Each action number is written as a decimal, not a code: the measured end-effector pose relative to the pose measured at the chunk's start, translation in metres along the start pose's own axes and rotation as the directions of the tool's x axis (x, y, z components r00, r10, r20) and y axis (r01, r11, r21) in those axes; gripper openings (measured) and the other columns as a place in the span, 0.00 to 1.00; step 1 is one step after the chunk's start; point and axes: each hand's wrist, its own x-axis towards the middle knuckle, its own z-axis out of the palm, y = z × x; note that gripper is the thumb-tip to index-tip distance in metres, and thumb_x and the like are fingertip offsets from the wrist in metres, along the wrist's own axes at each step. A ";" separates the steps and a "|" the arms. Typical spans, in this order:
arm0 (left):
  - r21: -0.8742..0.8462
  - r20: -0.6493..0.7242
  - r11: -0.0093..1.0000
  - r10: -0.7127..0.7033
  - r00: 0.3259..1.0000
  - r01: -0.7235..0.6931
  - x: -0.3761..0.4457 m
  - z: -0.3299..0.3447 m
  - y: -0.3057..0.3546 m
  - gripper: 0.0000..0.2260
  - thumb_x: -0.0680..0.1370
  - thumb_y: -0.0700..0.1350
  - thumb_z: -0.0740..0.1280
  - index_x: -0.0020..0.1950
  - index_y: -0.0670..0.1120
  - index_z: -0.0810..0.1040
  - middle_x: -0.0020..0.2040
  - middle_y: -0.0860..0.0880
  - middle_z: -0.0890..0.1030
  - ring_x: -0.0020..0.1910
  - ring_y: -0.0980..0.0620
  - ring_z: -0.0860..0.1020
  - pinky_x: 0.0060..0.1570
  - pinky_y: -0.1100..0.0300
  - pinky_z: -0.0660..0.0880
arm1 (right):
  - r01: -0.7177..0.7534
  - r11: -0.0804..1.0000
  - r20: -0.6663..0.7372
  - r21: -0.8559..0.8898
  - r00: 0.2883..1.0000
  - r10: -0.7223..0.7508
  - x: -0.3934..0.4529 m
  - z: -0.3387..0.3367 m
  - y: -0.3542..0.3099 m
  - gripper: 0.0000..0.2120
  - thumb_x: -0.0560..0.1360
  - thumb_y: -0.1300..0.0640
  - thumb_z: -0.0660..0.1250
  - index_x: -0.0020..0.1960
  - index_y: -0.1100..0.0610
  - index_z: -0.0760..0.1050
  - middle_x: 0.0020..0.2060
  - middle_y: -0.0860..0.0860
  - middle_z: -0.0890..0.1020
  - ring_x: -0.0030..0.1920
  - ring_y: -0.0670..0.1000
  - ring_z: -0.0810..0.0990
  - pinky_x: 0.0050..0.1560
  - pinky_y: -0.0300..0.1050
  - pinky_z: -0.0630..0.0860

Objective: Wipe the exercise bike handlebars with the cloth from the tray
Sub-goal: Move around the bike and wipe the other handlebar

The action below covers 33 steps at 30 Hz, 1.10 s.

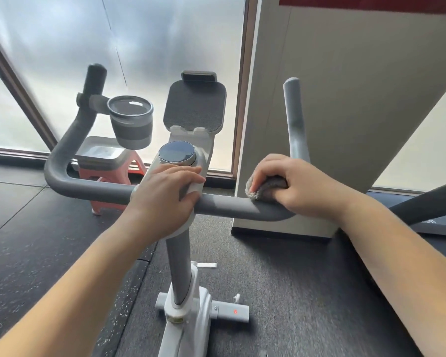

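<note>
Handlebars (93,191): grey padded bar, long axis running left to right, both ends curving upward and away. Tray (98,153): white, on a red stool (106,181) behind the left bend, partly hidden by a cup holder (130,122). Left hand (162,199): fingers spread loosely, resting flat over the white centre housing (193,188); holds nothing. Cloth (265,188): grey, bunched, pressed on the bar's right section, mostly covered. Right hand (296,186): fingers curled, gripping the cloth.
</note>
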 end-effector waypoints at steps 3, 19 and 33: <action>-0.001 -0.005 1.000 -0.005 1.000 0.005 0.000 0.000 0.000 0.12 0.74 0.45 0.69 0.57 0.53 0.81 0.62 0.59 0.78 0.66 0.54 0.69 0.67 0.60 0.60 | 0.171 0.985 -0.084 0.017 0.982 -0.169 0.017 0.021 -0.012 0.12 0.69 0.71 0.70 0.44 0.55 0.82 0.48 0.49 0.80 0.53 0.46 0.79 0.58 0.38 0.74; -0.029 -0.052 1.000 -0.007 0.999 0.006 -0.003 0.001 0.001 0.09 0.75 0.49 0.69 0.55 0.54 0.82 0.60 0.58 0.79 0.65 0.54 0.71 0.66 0.56 0.63 | 0.156 0.986 -0.265 0.054 0.954 -0.136 -0.030 0.021 -0.002 0.12 0.72 0.74 0.65 0.48 0.60 0.79 0.51 0.54 0.77 0.53 0.44 0.78 0.53 0.31 0.73; 0.054 -0.232 0.997 -0.039 0.972 0.053 -0.097 0.044 0.089 0.14 0.73 0.51 0.62 0.54 0.49 0.82 0.54 0.52 0.82 0.58 0.47 0.73 0.61 0.57 0.64 | -0.006 0.927 -0.534 0.374 0.816 0.220 -0.138 0.037 0.020 0.07 0.68 0.57 0.69 0.40 0.44 0.81 0.46 0.45 0.81 0.51 0.44 0.79 0.57 0.42 0.75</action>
